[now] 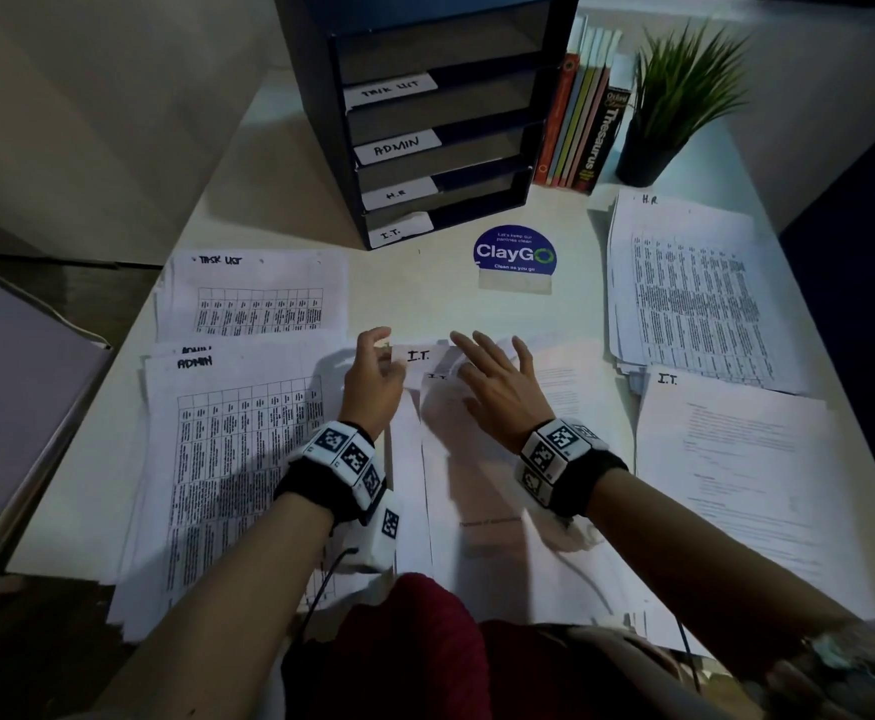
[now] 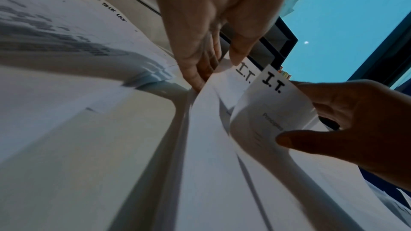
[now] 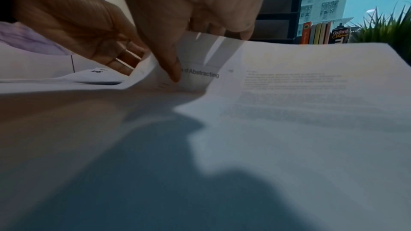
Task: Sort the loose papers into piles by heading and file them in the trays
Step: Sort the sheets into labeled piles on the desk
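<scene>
In the middle of the desk lies a loose stack of I.T. sheets (image 1: 418, 356). My left hand (image 1: 380, 350) pinches the stack's top left corner between thumb and curled fingers (image 2: 195, 75). My right hand (image 1: 477, 356) holds the top I.T. sheet (image 2: 273, 97), which curls upward, with the thumb (image 3: 174, 71) on its printed face and the fingers behind it. Sorted piles lie around: Task List (image 1: 253, 298), Admin (image 1: 227, 433), H.R. (image 1: 695, 293) and I.T. (image 1: 726, 459). The dark tray rack (image 1: 315, 122) stands at the back, its slots labelled Task List, Admin, H.R. and I.T.
Books (image 1: 580, 122) and a potted plant (image 1: 669, 106) stand right of the rack. A round blue ClayGo sign (image 1: 514, 254) sits in front of it. The desk's left edge (image 1: 61, 449) drops off beside the Admin pile.
</scene>
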